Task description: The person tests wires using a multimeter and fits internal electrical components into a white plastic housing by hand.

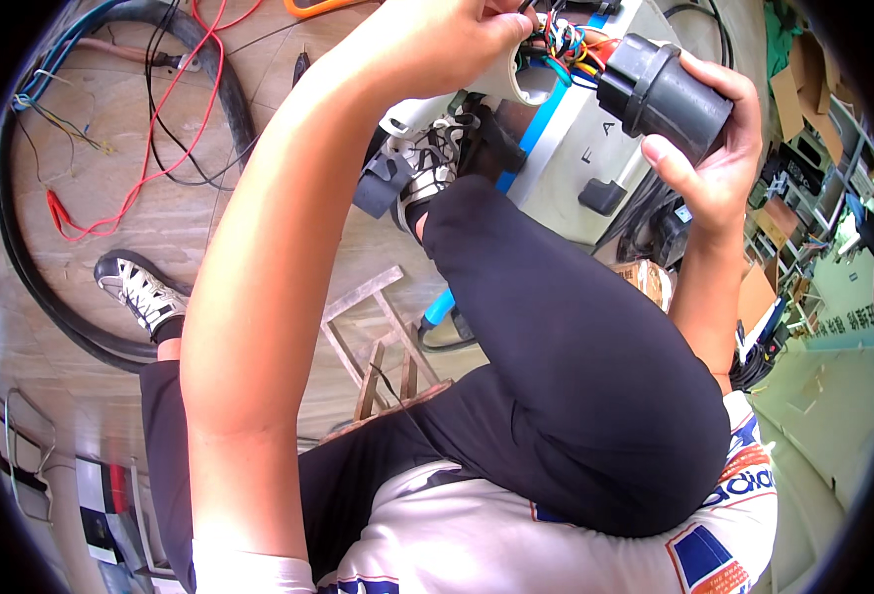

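My right hand [719, 158] is wrapped round a black cylindrical connector [665, 99]. Several coloured wires [568, 45] run out of its left end into a tangled bundle. At the top edge, the thumb and fingers of my left hand [491, 40] are pinched together beside that bundle; whatever is between the fingertips is hidden. Just below the left hand, the curved rim of a white housing [533, 97] opens toward the wires. Behind the connector stands a light grey case [576, 148] with a blue stripe along its edge.
Thick black cable [11, 247] coils across the tiled floor at left, with a red test lead [165, 109] among thin wires. A small wooden stool frame [363, 297] stands below my raised knee. Cardboard boxes [803, 99] and cluttered shelves lie at right.
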`<state>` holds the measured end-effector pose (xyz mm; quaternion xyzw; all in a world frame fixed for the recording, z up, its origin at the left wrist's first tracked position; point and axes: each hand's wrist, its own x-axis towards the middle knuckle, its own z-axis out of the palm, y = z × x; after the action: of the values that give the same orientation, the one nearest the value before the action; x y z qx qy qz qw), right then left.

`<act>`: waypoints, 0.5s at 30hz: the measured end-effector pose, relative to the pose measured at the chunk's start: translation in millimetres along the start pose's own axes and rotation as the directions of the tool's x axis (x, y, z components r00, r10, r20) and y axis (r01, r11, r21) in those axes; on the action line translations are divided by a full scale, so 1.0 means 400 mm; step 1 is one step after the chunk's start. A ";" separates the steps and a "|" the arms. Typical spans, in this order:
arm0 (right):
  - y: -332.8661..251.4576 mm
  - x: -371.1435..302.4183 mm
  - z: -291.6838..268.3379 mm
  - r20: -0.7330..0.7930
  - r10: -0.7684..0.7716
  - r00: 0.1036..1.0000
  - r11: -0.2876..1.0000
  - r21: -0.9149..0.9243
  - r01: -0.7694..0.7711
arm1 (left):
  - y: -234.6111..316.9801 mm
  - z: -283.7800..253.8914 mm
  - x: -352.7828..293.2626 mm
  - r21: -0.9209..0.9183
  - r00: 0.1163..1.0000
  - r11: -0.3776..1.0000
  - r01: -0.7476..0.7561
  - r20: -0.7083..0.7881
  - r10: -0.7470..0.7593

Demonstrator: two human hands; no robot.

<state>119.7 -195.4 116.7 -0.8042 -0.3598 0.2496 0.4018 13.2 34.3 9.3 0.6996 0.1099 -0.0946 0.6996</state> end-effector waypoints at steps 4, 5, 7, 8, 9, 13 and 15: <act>-0.010 -0.007 0.006 0.005 0.011 1.000 0.999 0.035 -0.011 | -0.002 0.008 0.010 -0.013 0.999 0.999 0.039 0.004 -0.039; -0.012 -0.004 0.008 0.008 0.004 1.000 0.999 0.041 -0.004 | -0.002 0.005 0.013 0.018 1.000 1.000 0.024 -0.002 -0.024; -0.016 -0.001 0.008 0.020 0.005 1.000 1.000 0.020 -0.005 | 0.002 0.000 0.013 0.091 1.000 0.996 -0.003 -0.020 0.005; -0.018 -0.003 0.006 0.028 0.020 0.999 1.000 -0.008 -0.020 | 0.011 -0.003 0.012 0.128 0.999 0.992 -0.014 -0.027 0.018; -0.019 -0.004 0.005 0.035 0.035 0.999 0.999 -0.036 -0.034 | 0.021 -0.007 0.011 0.166 0.999 0.986 -0.025 -0.035 0.031; -0.013 -0.002 -0.002 0.024 0.009 1.000 1.000 -0.030 -0.008 | 0.053 -0.023 0.006 0.171 1.000 0.985 -0.006 0.010 0.005; -0.020 0.007 0.009 0.035 -0.037 0.999 0.999 -0.009 0.037 | 0.053 -0.021 -0.003 0.165 0.999 0.986 -0.038 0.006 0.038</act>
<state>115.9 -188.3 121.2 -0.7949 -0.3826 0.2544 0.3963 18.1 42.9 30.0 0.7571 0.0874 -0.0908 0.6410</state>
